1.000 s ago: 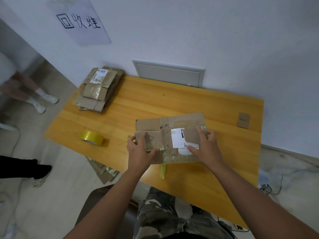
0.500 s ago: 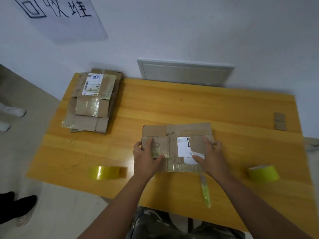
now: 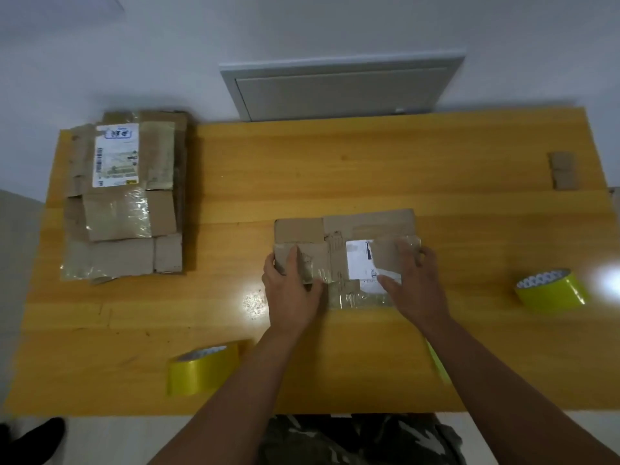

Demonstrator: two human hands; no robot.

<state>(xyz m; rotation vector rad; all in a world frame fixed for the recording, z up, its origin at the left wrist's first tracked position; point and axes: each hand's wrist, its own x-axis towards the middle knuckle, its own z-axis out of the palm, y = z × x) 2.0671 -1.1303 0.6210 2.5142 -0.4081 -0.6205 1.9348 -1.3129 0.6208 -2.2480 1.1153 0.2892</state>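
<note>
The flattened cardboard box [image 3: 335,250] lies in the middle of the table [image 3: 369,169], a little toward my side, and I have both hands on it. My left grip [image 3: 290,293] is spread apart over the box's left end, with the forefinger along the top and the thumb laid across the taped part. My right grip [image 3: 417,286] is also spread apart, with its fingers over the right end and the thumb on the white label [image 3: 357,260]. Both press down on the cardboard. I cannot tell whether any fingertip hooks under an edge.

A stack of flattened boxes [image 3: 124,203] sits at the far left of the table, well apart from mine. One yellow tape roll [image 3: 203,369] stands near the front edge to the left of my left forearm, and another tape roll [image 3: 550,290] stands off to the right. A small cardboard scrap [image 3: 564,171] lies at the far right. A grey panel [image 3: 339,88] leans on the wall behind the table.
</note>
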